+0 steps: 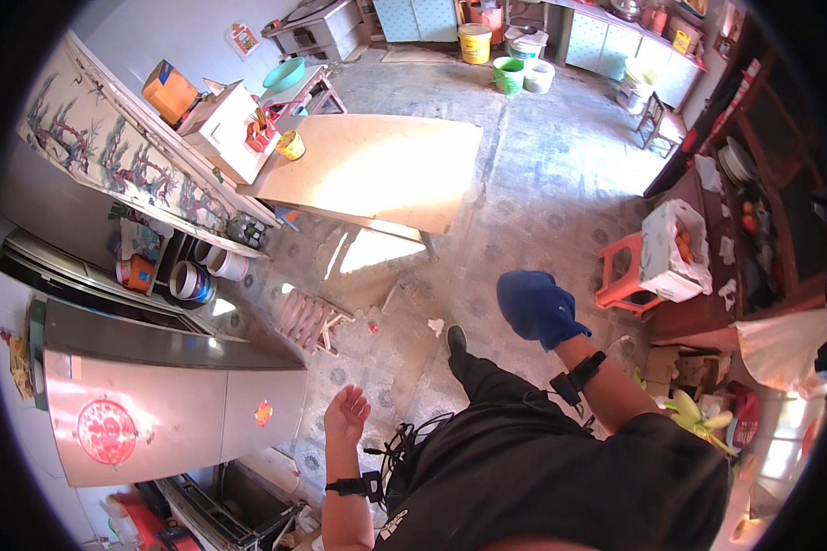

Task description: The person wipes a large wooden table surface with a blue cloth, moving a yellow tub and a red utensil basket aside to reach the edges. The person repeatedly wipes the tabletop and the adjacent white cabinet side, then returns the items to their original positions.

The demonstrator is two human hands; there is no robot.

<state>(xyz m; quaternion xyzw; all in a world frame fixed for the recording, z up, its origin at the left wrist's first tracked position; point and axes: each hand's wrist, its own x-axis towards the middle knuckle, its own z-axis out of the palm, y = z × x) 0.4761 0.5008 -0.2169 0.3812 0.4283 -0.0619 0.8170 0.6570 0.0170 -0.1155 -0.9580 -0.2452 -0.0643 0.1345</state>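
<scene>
My left hand (346, 418) hangs over the floor to the right of the refrigerator (170, 404). Its fingers are slightly curled and it holds nothing. A dark blue cloth (538, 308) covers my right hand like a mitt, bunched near the wrist. The fingers inside are hidden, so whether they grip the cloth cannot be seen. Black bands with small devices circle both my wrists, and a bundle of black cable (404, 447) hangs at my left side.
A wooden-topped table (340, 174) stands ahead, with a small yellow tub (290, 145) on it. Before it sits a low slatted stool (310, 320). At right, a red plastic stool (623, 271) holds a white box (673, 253) beside a dark cabinet (703, 216). Several buckets (509, 75) stand far off.
</scene>
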